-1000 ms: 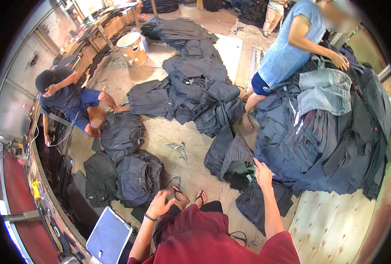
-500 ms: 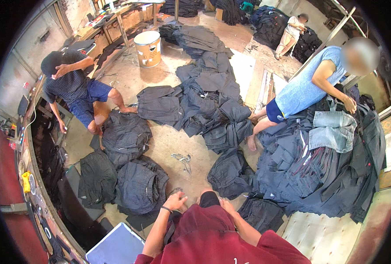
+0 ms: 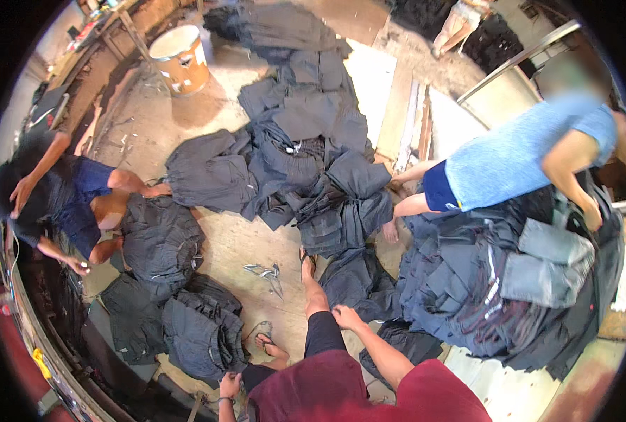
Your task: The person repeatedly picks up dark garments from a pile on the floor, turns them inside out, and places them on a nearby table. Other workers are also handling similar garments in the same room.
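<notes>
My left hand [image 3: 230, 385], with a dark band at its wrist, is beside my left leg, close to a stack of dark trousers [image 3: 199, 330]. Its fingers are curled and nothing shows in them. My right hand [image 3: 346, 316] hangs by my right knee, its fingers loosely apart and holding nothing visible. Just beyond it lies a pile of dark garments [image 3: 358, 281] on the floor. Another dark bundle [image 3: 404, 348] is under my right forearm. One sandalled foot [image 3: 307, 266] is stretched forward between the piles; the other [image 3: 267, 343] is farther back.
Metal scissor-like tools [image 3: 265, 274] lie on the wooden floor. Long heaps of dark garments [image 3: 285, 162] fill the middle. A person in blue [image 3: 510, 162] leans over a large heap [image 3: 460, 281] at right. Another person [image 3: 80, 197] sits at left, near a fibre drum [image 3: 180, 63].
My right leg has stepped forward toward the dark piles. My hands have parted, the left down beside my leg and the right by my knee. The whole view has shifted.
</notes>
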Demonstrator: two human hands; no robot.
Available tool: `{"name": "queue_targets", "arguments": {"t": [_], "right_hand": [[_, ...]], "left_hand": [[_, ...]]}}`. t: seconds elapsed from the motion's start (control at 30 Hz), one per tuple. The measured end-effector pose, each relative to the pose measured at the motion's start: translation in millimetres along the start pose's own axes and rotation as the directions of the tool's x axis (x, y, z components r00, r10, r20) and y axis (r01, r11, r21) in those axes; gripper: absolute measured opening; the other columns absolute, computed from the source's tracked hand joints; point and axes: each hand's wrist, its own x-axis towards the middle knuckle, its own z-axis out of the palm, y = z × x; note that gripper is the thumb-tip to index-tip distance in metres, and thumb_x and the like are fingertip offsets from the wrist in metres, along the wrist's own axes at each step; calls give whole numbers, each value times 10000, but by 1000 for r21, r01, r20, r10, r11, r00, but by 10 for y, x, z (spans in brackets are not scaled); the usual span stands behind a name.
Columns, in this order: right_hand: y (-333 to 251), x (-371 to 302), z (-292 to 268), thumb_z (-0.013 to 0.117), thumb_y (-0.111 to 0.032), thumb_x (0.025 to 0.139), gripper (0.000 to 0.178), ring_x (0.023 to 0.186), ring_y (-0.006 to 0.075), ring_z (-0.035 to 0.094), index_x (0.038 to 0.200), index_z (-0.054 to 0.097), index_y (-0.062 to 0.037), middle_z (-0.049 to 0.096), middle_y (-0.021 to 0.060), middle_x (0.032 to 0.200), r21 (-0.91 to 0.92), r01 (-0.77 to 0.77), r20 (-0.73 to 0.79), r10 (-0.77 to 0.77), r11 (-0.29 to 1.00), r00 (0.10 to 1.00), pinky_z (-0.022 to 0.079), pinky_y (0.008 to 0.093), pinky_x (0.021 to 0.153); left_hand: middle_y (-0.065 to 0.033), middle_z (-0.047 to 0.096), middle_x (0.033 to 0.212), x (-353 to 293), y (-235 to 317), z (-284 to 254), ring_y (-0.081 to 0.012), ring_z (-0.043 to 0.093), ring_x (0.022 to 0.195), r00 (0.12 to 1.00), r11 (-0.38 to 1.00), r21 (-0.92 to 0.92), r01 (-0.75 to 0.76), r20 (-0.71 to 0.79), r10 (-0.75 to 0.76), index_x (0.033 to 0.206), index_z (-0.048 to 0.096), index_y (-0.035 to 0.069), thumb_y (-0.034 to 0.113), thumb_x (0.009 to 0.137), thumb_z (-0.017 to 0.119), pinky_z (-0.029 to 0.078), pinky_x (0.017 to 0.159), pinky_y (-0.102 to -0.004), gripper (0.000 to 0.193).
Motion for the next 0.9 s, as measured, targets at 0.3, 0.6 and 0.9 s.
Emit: {"name": "queue_targets", "arguments": {"t": [0.3, 0.6, 0.9], "right_hand": [[990, 3876, -1484, 681, -290, 911, 299, 994, 397, 710, 1033, 718, -20, 737, 227, 1017, 298, 4, -472, 144, 955, 870, 550, 463, 867], [1722, 5419, -1773, 863, -558, 719, 1122, 1359, 440, 478, 1426, 375, 164, 489, 332, 1445, 752, -314, -466, 804, 580, 369, 353, 472, 1169], [171, 4837, -1523, 725, -132, 851, 533, 1058, 510, 647, 1318, 525, 28, 688, 326, 1078, 256, -98, -692, 253, 962, 676, 513, 556, 924]], "left_hand": [[-165, 701, 1214, 807, 3723, 309, -233, 680, 1125, 945, 847, -503, -172, 158, 286, 1284, 582, -42, 180, 1003, 636, 551, 925, -352, 362], [-144, 698, 1197, 1095, 4025, 650, -178, 660, 1119, 909, 902, -393, 179, 417, 2, 1292, 591, -33, 145, 1024, 610, 510, 959, -302, 322], [-228, 709, 1121, 1867, 4073, 601, -262, 713, 1032, 977, 951, -308, -35, 190, 98, 1219, 607, -63, 173, 1016, 615, 563, 893, -355, 311]]}}
